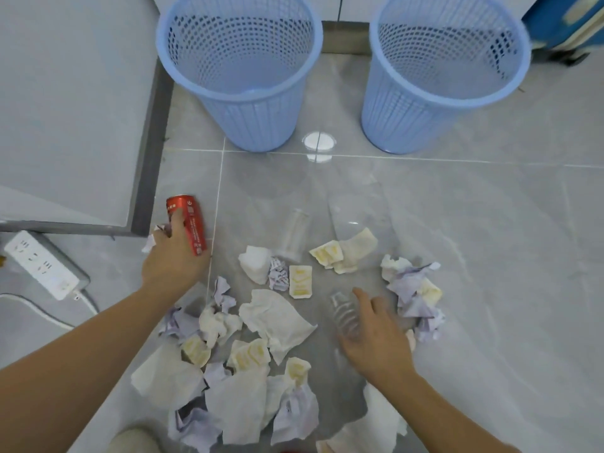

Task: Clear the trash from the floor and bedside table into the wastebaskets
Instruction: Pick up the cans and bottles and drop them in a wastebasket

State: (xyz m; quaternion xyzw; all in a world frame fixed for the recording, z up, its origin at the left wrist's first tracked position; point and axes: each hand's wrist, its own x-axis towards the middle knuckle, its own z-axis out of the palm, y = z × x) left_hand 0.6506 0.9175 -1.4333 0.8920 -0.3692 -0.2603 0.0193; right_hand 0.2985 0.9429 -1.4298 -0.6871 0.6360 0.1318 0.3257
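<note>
2 blue wastebaskets, far left [238, 73] & far right [449, 60], hold no visible trash. Left hand [173, 259] grips red can [191, 223]; right hand [376, 335], fingers curled, on clear plastic bottle [343, 313].

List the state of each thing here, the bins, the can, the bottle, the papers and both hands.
Left wastebasket: upright, looks empty.
Right wastebasket: upright, looks empty.
Red can: on its side, gripped.
Left hand: holds the can.
Clear bottle: lying on the floor.
Right hand: on the bottle.
Papers: crumpled, scattered.
</note>
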